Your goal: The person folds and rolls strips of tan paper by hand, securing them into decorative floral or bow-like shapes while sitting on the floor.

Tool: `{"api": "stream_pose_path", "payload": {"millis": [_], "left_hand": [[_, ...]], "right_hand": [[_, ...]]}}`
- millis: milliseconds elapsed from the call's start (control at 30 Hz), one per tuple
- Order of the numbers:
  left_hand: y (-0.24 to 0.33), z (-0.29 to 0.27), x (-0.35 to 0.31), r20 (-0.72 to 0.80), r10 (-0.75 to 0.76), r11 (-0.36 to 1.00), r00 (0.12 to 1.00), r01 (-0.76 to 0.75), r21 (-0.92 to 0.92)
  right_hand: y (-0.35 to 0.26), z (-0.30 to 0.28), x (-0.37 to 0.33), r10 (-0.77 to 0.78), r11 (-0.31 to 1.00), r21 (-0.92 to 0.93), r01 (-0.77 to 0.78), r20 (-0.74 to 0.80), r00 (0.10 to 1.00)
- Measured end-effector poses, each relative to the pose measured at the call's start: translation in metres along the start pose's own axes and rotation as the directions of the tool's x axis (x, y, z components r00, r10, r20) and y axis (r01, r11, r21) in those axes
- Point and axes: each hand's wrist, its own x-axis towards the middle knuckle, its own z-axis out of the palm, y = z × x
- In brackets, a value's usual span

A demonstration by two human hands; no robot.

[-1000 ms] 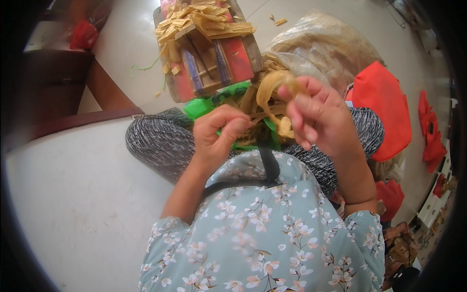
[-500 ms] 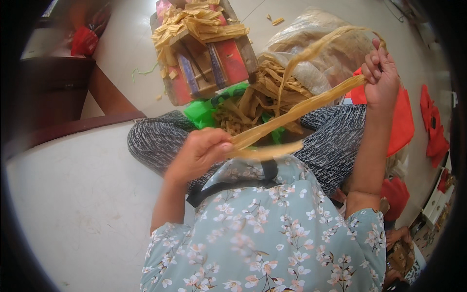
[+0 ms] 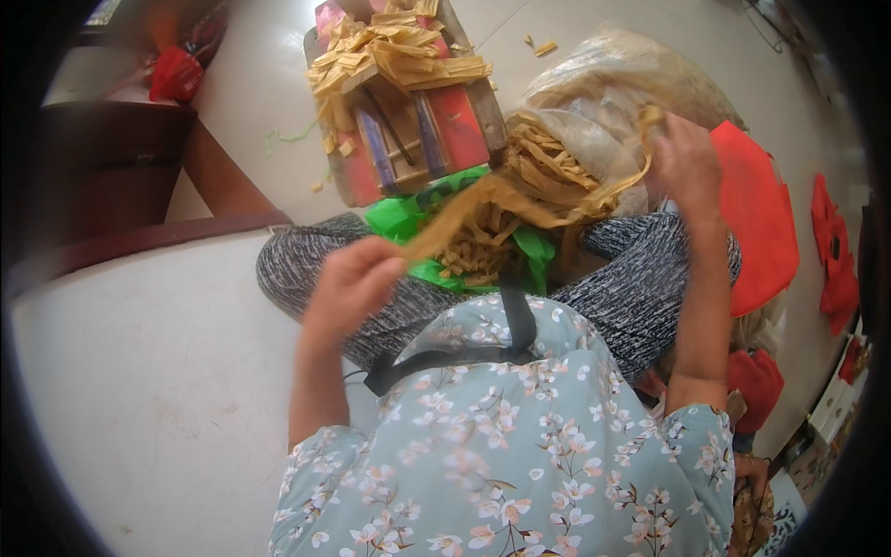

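Observation:
A long, limp, yellow-tan fibrous strip (image 3: 506, 195) runs between my hands, sagging in the middle and blurred by motion. My left hand (image 3: 357, 278) pinches one end between thumb and fingers, above my left knee. At the right, my right hand (image 3: 689, 167) is smeared by motion, but its fingers are closed at the strip's other part, beside a clear plastic bag (image 3: 594, 79). Below the strip, a heap of similar brownish strips (image 3: 478, 246) lies on a green plastic bag (image 3: 399, 218) between my crossed legs.
A wooden block stand with red and blue parts (image 3: 455, 116) stands ahead, piled with short cut yellow pieces (image 3: 399, 51). On the right lies a red bag (image 3: 756, 223). Dark wooden furniture (image 3: 111, 167) is at the left. A few cut pieces (image 3: 545, 48) lie on the floor.
The strip was stretched taut between my hands and now sags slack over the heap. My left hand has moved left, and my right hand slightly left and down.

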Motion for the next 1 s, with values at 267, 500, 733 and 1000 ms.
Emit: {"api": "stream_pose_path", "payload": {"millis": [267,500,733,1000], "left_hand": [[0.018,0.057,0.01,0.287,0.023,0.941,0.958,0.076,-0.33],[0.002,0.027,-0.008,0.363,0.116,0.976,0.925,-0.038,-0.216],[0.019,0.033,0.001,-0.002,0.63,0.674,0.776,-0.548,-0.495],[0.014,0.057,0.009,0.232,0.836,0.274,0.497,-0.745,0.608]], "right_hand": [[-0.171,-0.031,-0.023,-0.282,0.47,0.861,0.193,-0.06,0.957],[-0.154,-0.03,-0.011,-0.256,0.533,0.819,0.214,-0.084,0.963],[-0.175,-0.058,-0.018,-0.406,0.066,0.938,-0.339,0.336,0.85],[-0.16,-0.07,-0.007,-0.575,-0.11,0.623,-0.774,0.596,0.561]]}}
